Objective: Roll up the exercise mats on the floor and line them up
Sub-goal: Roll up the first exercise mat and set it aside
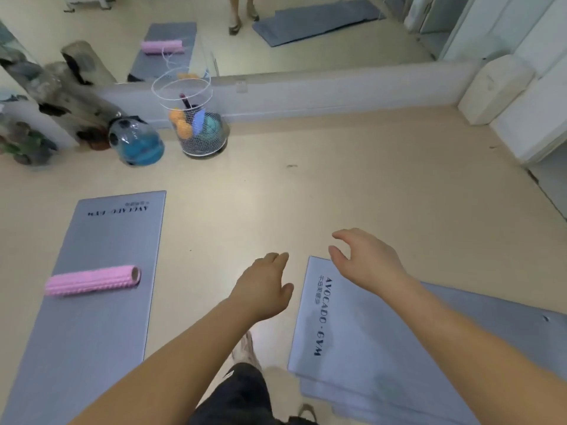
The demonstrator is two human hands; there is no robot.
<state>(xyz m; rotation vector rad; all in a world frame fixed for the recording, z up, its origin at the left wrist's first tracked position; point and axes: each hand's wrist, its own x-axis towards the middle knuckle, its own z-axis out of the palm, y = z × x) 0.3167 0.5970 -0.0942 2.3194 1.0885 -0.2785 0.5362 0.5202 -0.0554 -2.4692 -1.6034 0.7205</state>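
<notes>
A grey exercise mat (92, 317) lies flat on the floor at the left, with a pink foam roller (92, 280) across it. At the right, a stack of grey mats (368, 348) lies flat and slightly fanned; the top one is printed "AVOCADO GYM". My left hand (264, 286) hovers over bare floor just left of that stack, fingers loosely apart and holding nothing. My right hand (365, 259) hangs over the stack's far corner, fingers curled apart and holding nothing.
A white wire basket (196, 118) of balls and props stands by the mirror wall, beside a blue ball in a clear bag (135, 142). Driftwood (61, 96) leans at the far left. White padded blocks (497, 90) sit at the right. My legs and a shoe (245, 351) are below.
</notes>
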